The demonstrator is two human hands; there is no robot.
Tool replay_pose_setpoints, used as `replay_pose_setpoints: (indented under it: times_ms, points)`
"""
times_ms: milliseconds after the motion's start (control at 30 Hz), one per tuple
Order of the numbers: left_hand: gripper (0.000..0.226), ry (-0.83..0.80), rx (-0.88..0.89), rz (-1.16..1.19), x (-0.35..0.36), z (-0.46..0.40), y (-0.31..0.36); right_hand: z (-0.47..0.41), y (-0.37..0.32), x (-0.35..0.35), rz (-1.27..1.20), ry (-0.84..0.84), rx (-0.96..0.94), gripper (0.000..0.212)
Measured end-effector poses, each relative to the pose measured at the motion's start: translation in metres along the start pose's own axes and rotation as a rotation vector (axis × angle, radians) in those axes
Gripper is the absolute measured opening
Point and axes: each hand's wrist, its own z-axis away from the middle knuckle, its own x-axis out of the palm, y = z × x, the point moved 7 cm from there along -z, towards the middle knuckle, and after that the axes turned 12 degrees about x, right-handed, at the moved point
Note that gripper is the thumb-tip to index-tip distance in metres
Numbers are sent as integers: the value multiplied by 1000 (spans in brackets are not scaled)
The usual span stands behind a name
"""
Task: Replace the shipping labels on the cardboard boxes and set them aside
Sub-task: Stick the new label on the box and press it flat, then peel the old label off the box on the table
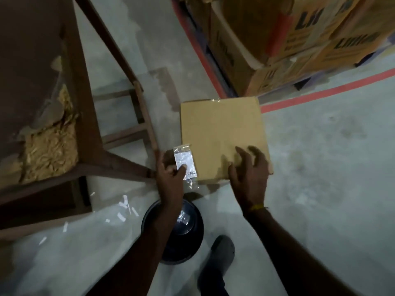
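Observation:
A plain tan cardboard box (221,133) lies flat on the concrete floor ahead of me. My left hand (170,178) pinches a white shipping label in a clear plastic sleeve (185,165) at the box's near left corner. My right hand (249,178) hovers over or rests on the box's near right part with fingers spread and loosely bent; it holds nothing.
A worn wooden table (81,124) with a chipped top stands at the left. A black round bin (177,231) sits below my arms, and paper scraps (126,208) litter the floor. Stacked printed cartons (299,43) stand behind red floor tape (320,92). My shoe (222,251) is near.

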Motion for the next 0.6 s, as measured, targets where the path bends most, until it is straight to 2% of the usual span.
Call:
replay_pose_setpoints:
  times_ms: [67,133,200,233,267,300,367,467,600]
  points:
    - [56,2,-77,1,-23,28,-12,48,-25,11,-211,-120,-54,38]
    - [34,-24,-172,-3,-47,56,-40,102,-30,41,-284,-284,62,33]
    - [25,-38,-298,-23,-73,83,-80,155,-8,78,-359,-441,383,43]
    - [26,-35,-378,-13,-85,97,-102,180,7,97,-410,-508,556,38]
    - [26,-33,-453,-1,-96,111,-122,201,21,115,-442,-581,692,22]
    - [22,-38,-514,15,-106,124,-140,221,31,132,-467,-665,789,12]
    - [20,-30,-597,7,-124,144,-174,256,56,164,-447,-781,934,17]
    - [20,-39,-646,9,-136,149,-217,288,87,208,-399,-794,1031,14]
    - [21,-122,-695,17,-145,135,-270,289,111,254,-242,-811,977,15]
